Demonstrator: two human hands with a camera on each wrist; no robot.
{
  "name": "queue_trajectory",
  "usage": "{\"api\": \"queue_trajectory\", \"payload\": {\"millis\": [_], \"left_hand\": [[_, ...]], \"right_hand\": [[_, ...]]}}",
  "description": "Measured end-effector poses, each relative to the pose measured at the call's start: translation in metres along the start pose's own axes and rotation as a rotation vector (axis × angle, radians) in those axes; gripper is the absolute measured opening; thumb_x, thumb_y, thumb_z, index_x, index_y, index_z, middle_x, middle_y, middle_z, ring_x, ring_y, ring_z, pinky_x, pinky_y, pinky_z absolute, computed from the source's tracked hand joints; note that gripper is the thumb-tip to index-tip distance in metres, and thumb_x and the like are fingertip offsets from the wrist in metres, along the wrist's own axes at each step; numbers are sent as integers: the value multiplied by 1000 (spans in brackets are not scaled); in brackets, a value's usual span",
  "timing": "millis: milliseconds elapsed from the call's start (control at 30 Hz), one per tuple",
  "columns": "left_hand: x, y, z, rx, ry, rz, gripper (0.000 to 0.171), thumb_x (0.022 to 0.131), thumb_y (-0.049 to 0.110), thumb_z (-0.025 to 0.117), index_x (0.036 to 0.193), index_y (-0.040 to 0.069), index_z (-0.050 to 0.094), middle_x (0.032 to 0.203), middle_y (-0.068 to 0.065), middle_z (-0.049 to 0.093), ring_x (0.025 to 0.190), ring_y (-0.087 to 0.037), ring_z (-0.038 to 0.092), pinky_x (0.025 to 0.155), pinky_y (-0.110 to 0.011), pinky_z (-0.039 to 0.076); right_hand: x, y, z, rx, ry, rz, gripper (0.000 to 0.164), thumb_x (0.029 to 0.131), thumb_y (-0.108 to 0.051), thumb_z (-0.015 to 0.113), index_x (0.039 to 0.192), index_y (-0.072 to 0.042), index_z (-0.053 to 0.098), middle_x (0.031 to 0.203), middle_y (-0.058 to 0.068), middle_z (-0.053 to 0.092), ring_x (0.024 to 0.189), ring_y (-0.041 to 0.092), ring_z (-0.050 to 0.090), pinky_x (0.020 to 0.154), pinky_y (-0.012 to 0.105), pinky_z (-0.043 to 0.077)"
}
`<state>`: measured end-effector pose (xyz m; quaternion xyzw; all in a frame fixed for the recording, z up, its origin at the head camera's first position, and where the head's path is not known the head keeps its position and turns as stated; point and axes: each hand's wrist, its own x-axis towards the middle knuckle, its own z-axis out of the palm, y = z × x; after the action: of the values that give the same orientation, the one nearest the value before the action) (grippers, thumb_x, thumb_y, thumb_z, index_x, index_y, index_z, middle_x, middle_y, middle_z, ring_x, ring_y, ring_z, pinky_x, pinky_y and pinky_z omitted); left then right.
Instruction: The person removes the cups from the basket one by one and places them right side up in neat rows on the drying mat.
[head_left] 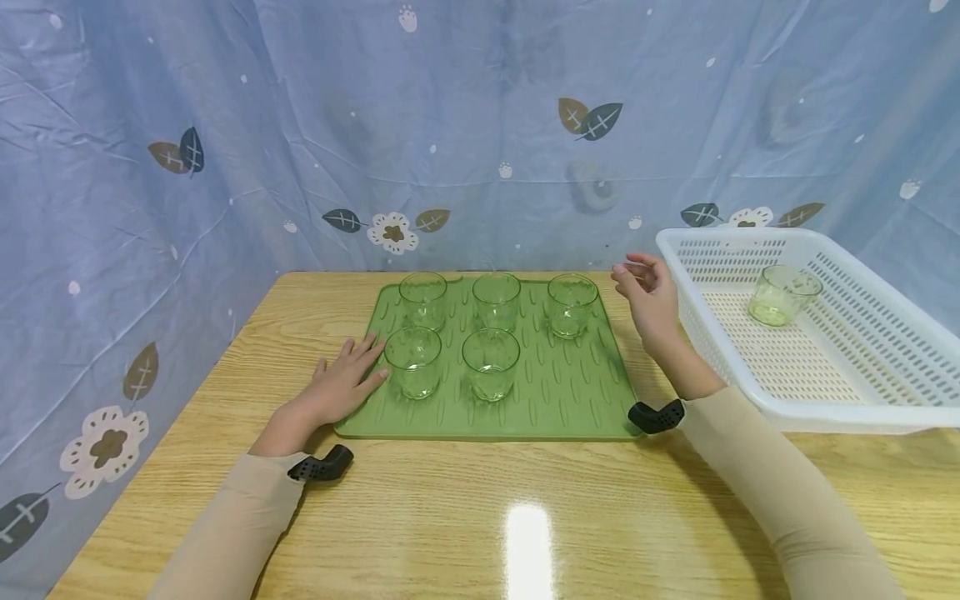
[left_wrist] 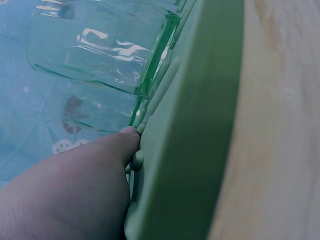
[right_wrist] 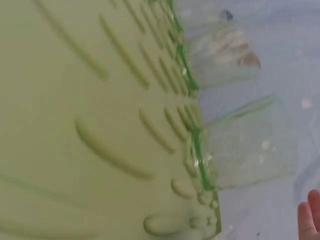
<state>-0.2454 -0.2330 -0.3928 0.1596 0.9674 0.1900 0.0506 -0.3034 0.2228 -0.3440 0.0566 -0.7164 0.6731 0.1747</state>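
Several clear green-tinted glasses stand upright in two rows on a green ridged mat (head_left: 577,400). In the head view the left hand (head_left: 337,390) rests flat on the mat's left edge, fingers spread, beside the front-left glass (head_left: 415,367). Its thumb (left_wrist: 107,150) lies on the mat in the left wrist view, near that glass. My right hand (head_left: 651,302) is raised between the mat and a white basket (head_left: 720,358), fingers loosely bent and holding nothing. The back-right glass (head_left: 572,308) stands to its left. One more glass (head_left: 780,296) sits tilted inside the basket.
The wooden table (head_left: 420,517) carries the mat and the perforated basket, which stands at the right. A blue patterned curtain (head_left: 480,150) hangs behind the table and along its left side. A black wrist device (head_left: 656,417) sits at the right cuff.
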Motion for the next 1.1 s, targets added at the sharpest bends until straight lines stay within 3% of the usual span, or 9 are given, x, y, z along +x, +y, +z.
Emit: {"api": "queue_trajectory", "payload": {"millis": [200, 433, 733, 1100], "left_hand": [[0, -2, 0, 5, 3, -3, 67, 112, 45, 38, 164, 7, 21, 169, -20, 10, 152, -49, -1, 110, -80, -5], [-1, -4, 1, 6, 2, -5, 68, 111, 47, 37, 165, 7, 21, 170, -19, 9, 153, -48, -1, 110, -79, -5], [0, -4, 1, 5, 4, -4, 68, 111, 46, 37, 164, 7, 21, 170, -19, 10, 153, -49, -1, 109, -80, -5], [2, -3, 2, 12, 3, 4, 69, 111, 48, 36, 165, 7, 21, 169, -20, 10, 153, -49, 0, 109, -80, -4]], "right_hand": [[-12, -11, 4, 194, 68, -164, 14, 104, -7, 61, 118, -4, 61, 101, -1, 67, 95, 12, 66, 89, 24, 55], [-29, -33, 6, 277, 25, -251, 11, 102, 1, 59, 112, -3, 64, 98, 3, 70, 91, 15, 69, 86, 25, 57], [-44, -65, -8, 258, -92, -276, 12, 103, 1, 57, 112, -3, 65, 101, 4, 71, 96, 16, 68, 86, 26, 57], [-40, -91, -56, 248, -151, -255, 14, 102, 3, 59, 114, 1, 65, 104, 7, 70, 96, 16, 69, 84, 20, 56]]}}
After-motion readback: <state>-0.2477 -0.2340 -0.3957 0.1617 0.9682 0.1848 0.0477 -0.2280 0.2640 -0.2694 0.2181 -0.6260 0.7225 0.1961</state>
